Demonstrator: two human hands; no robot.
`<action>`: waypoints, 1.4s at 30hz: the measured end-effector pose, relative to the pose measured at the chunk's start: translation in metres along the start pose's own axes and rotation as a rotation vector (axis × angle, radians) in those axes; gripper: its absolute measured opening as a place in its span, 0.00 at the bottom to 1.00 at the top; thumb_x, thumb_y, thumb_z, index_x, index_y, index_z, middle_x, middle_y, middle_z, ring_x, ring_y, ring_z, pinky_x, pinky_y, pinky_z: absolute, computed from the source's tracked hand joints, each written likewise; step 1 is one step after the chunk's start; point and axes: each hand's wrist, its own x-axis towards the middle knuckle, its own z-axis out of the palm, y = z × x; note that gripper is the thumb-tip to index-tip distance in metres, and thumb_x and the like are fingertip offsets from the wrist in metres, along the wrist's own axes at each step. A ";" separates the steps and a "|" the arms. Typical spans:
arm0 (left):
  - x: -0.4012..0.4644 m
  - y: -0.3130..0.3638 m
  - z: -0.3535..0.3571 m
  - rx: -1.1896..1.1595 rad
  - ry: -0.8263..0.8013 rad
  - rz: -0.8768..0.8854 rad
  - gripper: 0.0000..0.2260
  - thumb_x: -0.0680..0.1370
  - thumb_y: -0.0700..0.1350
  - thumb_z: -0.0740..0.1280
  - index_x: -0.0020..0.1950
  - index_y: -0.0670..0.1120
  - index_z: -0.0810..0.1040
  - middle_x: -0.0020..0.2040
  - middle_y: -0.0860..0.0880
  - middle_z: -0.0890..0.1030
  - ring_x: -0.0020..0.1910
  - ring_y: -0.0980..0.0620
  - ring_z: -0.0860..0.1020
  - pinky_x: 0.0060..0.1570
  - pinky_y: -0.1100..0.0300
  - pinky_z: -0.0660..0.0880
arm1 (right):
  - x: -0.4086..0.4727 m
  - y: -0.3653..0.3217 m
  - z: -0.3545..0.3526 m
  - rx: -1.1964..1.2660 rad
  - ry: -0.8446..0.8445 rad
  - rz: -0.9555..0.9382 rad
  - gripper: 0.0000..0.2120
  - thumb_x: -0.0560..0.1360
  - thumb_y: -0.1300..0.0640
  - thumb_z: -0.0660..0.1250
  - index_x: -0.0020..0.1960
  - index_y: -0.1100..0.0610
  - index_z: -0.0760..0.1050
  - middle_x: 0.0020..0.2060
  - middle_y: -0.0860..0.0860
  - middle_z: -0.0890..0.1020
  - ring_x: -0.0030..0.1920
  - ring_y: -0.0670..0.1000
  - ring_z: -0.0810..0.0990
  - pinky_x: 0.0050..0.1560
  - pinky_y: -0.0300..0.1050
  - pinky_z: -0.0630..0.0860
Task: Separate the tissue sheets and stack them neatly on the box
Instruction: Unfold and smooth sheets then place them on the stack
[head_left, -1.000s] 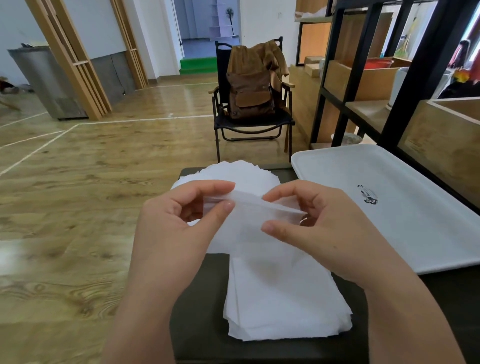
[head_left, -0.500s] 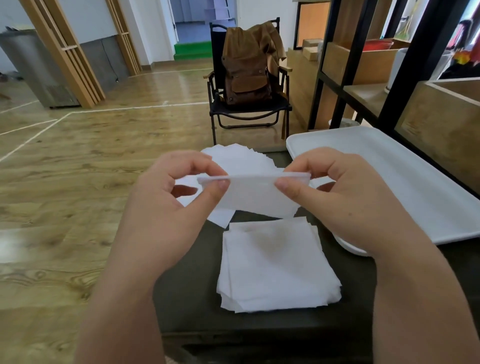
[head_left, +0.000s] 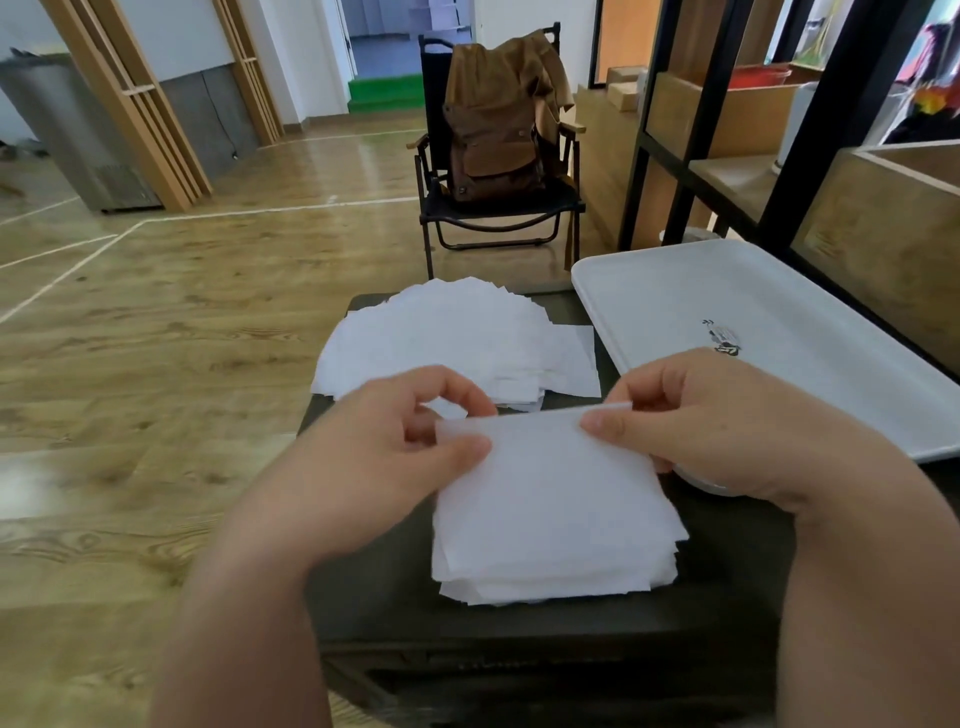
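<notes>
Both hands pinch one tissue sheet (head_left: 540, 452) by its far corners: the left hand (head_left: 395, 447) on the left corner, the right hand (head_left: 727, 426) on the right. Under them lies the near stack (head_left: 556, 561) on the dark box (head_left: 727, 571); beyond the hands lies a fanned pile (head_left: 447, 332).

1. Wooden plank floor (head_left: 171, 332) with white painted lines, glossy under daylight.
2. At 12 o'clock: black folding chair (head_left: 498, 208) carrying a brown backpack (head_left: 493, 135).
3. At 2 o'clock: black-framed shelving (head_left: 737, 156) with wooden boxes.
4. At 10 o'clock: slatted wooden partition (head_left: 130, 104) against a white wall (head_left: 176, 36).
</notes>
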 end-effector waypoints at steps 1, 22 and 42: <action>0.003 -0.003 0.002 0.071 -0.021 -0.039 0.06 0.76 0.51 0.70 0.49 0.64 0.78 0.31 0.54 0.79 0.31 0.57 0.77 0.39 0.55 0.73 | 0.003 0.003 0.002 -0.039 0.014 0.045 0.15 0.70 0.39 0.70 0.39 0.51 0.82 0.34 0.47 0.83 0.39 0.49 0.81 0.44 0.44 0.77; 0.062 -0.032 0.024 0.655 0.210 -0.140 0.26 0.84 0.44 0.55 0.81 0.53 0.48 0.65 0.46 0.75 0.54 0.48 0.73 0.51 0.58 0.68 | 0.017 0.002 0.012 0.019 0.288 -0.044 0.18 0.63 0.32 0.66 0.40 0.45 0.77 0.33 0.49 0.81 0.35 0.47 0.79 0.32 0.38 0.71; 0.055 -0.034 0.021 0.337 0.660 0.038 0.12 0.80 0.51 0.63 0.40 0.47 0.78 0.36 0.52 0.80 0.39 0.53 0.74 0.38 0.65 0.68 | 0.021 0.001 0.018 0.059 0.329 -0.026 0.12 0.69 0.38 0.68 0.40 0.46 0.78 0.32 0.47 0.80 0.34 0.46 0.78 0.34 0.40 0.70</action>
